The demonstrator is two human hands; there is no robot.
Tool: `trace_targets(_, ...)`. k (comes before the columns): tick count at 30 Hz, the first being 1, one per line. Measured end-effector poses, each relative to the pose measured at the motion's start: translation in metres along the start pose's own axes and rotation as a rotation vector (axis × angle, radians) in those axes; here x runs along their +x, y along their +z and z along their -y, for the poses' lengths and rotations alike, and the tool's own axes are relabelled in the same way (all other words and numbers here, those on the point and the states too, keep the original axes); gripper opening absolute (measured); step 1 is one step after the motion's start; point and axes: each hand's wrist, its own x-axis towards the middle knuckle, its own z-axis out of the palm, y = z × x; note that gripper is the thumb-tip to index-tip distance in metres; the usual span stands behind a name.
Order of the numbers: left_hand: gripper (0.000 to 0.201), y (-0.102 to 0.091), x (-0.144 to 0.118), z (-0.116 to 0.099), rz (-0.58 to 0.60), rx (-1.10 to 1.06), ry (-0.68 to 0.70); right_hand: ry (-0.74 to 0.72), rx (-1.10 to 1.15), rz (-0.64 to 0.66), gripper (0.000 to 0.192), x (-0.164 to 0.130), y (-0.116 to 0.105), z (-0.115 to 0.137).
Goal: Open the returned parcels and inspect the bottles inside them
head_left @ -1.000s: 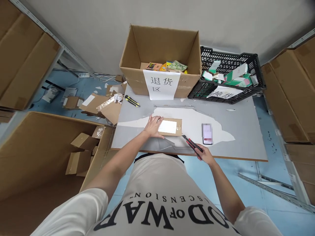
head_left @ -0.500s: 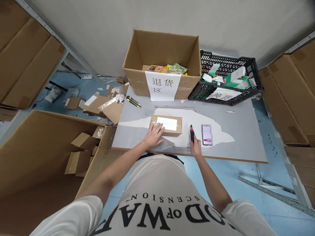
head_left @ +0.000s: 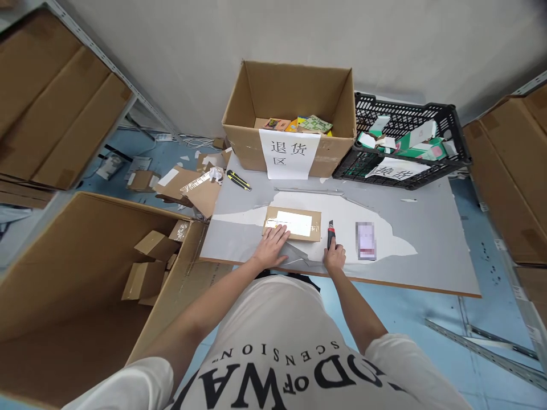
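A small brown cardboard box [head_left: 315, 226] with a white label and clear tape lies on the table in front of me. My left hand [head_left: 272, 246] rests on its near left edge, fingers spread on the cardboard. To the right of the box, my right hand [head_left: 334, 256] is wrapped round a red and black utility knife [head_left: 331, 232], its blade pointing away from me. Knife and box are apart. Right of that hand lies a phone [head_left: 366, 241] with a blurred screen.
Behind stand a large labelled carton [head_left: 239, 145] holding colourful packets and a black plastic crate [head_left: 442, 171] of green-and-white boxes. A yellow-black cutter [head_left: 239, 180] lies at the table's [head_left: 431, 228] left. Beside the table, a big open carton [head_left: 123, 208] contains small boxes.
The camera view has shifted slightly. The box has turned a little and its near side shows less. My right hand, with the utility knife, is slightly closer to the box.
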Motion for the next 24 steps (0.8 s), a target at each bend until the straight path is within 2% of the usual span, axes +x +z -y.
trace_targets(3,0.087,0.002,-0.002,-0.002,-0.002,-0.003,-0.011,-0.013,-0.056,-0.029,0.059,0.003,-0.017,0.006)
trace_targets(6,0.087,0.004,-0.001,-0.002,-0.004,-0.008,-0.019,-0.12,0.003,-0.193,0.061,0.017,-0.049,0.022)
trace_targets(8,0.088,0.005,-0.001,-0.002,-0.004,-0.013,-0.019,-0.333,0.056,-0.26,0.062,0.029,-0.073,0.041)
trace_targets(10,0.089,0.006,0.0,-0.001,-0.004,-0.019,-0.016,-0.622,0.039,-0.195,0.064,0.038,-0.091,0.065)
trace_targets(12,0.092,0.007,0.001,0.0,-0.003,-0.021,-0.009,-0.85,-0.058,-0.088,0.066,0.044,-0.101,0.089)
trace_targets(14,0.095,0.009,0.001,0.001,-0.001,-0.02,0.002,-0.962,-0.186,-0.003,0.068,0.048,-0.102,0.11)
trace_targets(18,0.099,0.013,0.001,0.004,-0.001,-0.011,0.024,-0.987,-0.376,0.093,0.057,0.051,-0.093,0.131)
trace_targets(24,0.1,0.016,0.0,0.007,-0.013,-0.004,0.03,-0.993,-0.561,0.083,0.053,0.041,-0.085,0.141)
